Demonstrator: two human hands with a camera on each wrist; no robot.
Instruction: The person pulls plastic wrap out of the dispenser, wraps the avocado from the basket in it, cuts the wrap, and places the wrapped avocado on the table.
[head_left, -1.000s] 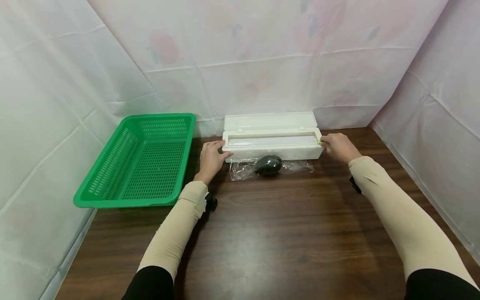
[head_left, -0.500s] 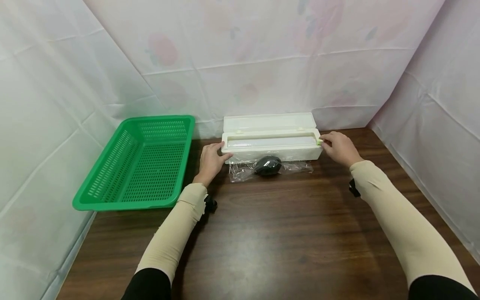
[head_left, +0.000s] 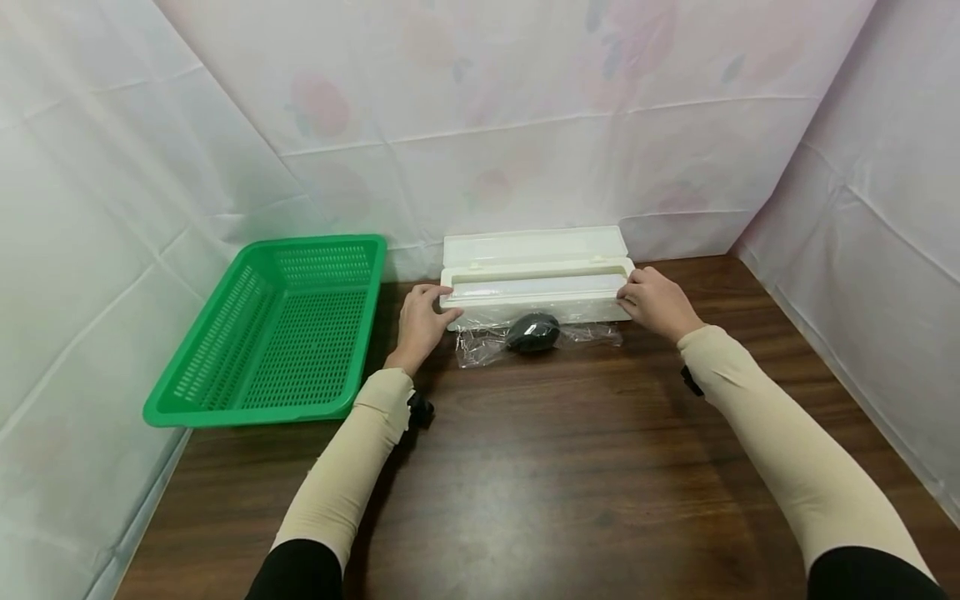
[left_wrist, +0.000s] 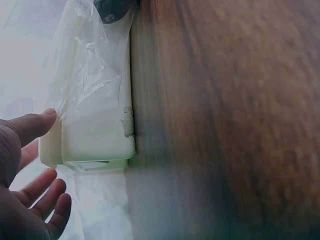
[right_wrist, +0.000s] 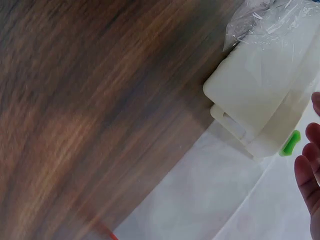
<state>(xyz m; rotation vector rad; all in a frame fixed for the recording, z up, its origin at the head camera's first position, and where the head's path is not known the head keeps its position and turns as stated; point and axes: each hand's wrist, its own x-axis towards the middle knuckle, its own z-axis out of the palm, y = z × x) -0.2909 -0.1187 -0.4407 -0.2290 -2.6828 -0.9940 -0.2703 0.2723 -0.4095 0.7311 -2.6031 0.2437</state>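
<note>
A white cling film dispenser [head_left: 536, 296] lies along the back of the table, its lid raised behind and the film roll showing inside. My left hand [head_left: 422, 325] holds its left end, thumb at the front and index finger over the top; in the left wrist view the other fingers [left_wrist: 59, 200] spread loosely. At the right end, my right hand [head_left: 658, 304] has its fingertips at the front top corner. The right wrist view shows those fingers parted beside the green slide cutter [right_wrist: 290, 143]. Before the dispenser sits a dark avocado [head_left: 533, 332] under clear cling film [head_left: 480, 346].
To the left stands a green plastic basket [head_left: 300, 342] with slotted sides. White printed cloth [head_left: 525, 125] hangs behind and on both sides of the brown wooden table [head_left: 547, 483].
My right hand has let go of the green slide cutter and shifted left onto the dispenser's front corner. My left hand has stayed at the left end.
</note>
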